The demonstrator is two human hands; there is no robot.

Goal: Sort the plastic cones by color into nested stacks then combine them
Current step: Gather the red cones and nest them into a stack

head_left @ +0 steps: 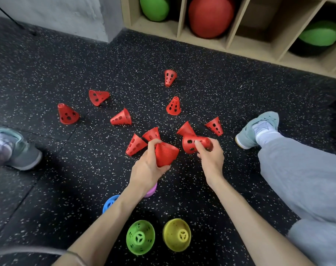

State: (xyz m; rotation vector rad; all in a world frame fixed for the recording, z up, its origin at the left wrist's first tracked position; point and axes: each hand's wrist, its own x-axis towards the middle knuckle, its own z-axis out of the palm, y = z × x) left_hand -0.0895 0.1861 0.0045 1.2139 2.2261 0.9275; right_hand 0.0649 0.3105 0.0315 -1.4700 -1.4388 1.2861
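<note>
The left hand (147,166) grips a nested stack of red cones (166,153) above the floor (48,77). The right hand (209,156) pinches a single red cone (192,144) just beside it; loose red cones (121,118) lie scattered beyond.

A nested stack of red cones (166,153) sits in the curled left fingers (153,144), wide end up. One holed red cone (196,144) lies sideways under the right fingertips (198,144). More red cones (121,118) lie scattered beyond both, some upright, most tipped.
</note>
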